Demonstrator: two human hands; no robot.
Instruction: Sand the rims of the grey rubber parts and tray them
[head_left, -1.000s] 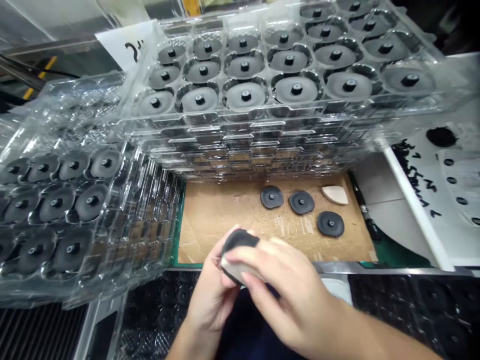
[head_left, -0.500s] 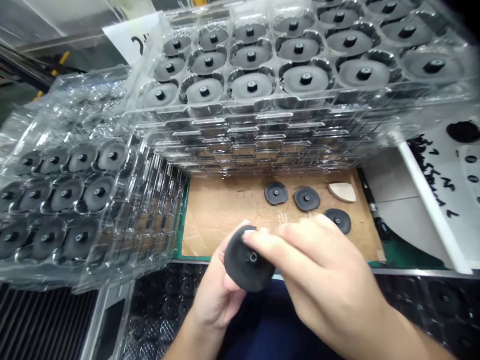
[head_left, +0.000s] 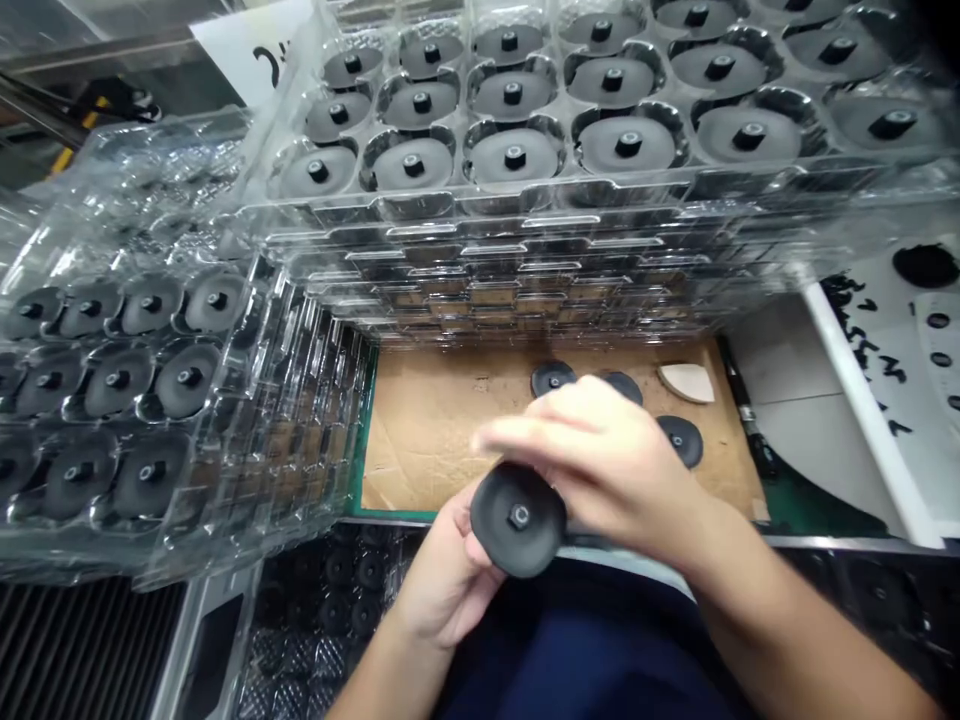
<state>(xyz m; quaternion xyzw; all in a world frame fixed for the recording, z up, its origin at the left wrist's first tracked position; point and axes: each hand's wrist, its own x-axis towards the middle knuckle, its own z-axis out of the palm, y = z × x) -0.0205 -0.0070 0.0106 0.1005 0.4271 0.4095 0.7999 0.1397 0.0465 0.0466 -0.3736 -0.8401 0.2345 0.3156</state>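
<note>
My left hand [head_left: 450, 575] holds a round black rubber disc [head_left: 517, 520] with a small metal hub, its flat face turned toward me. My right hand [head_left: 607, 465] is closed over the top and back of the same disc, fingers pointing left. Both hands hover at the front edge of a brown cardboard pad [head_left: 435, 430]. Three more black discs [head_left: 551, 378] lie on the pad behind my right hand, partly hidden by it, beside a pale wedge-shaped piece [head_left: 688, 382].
A tall stack of clear plastic trays [head_left: 600, 200] filled with grey discs rises behind the pad. A lower stack of like trays [head_left: 135, 400] sits at the left. A white surface with black scraps [head_left: 870, 340] lies at the right. Black trays [head_left: 337, 590] lie below the bench edge.
The disc has been turned from edge-on to face-on and has moved slightly right. My right hand has shifted up and over it, covering more of the loose discs on the pad.
</note>
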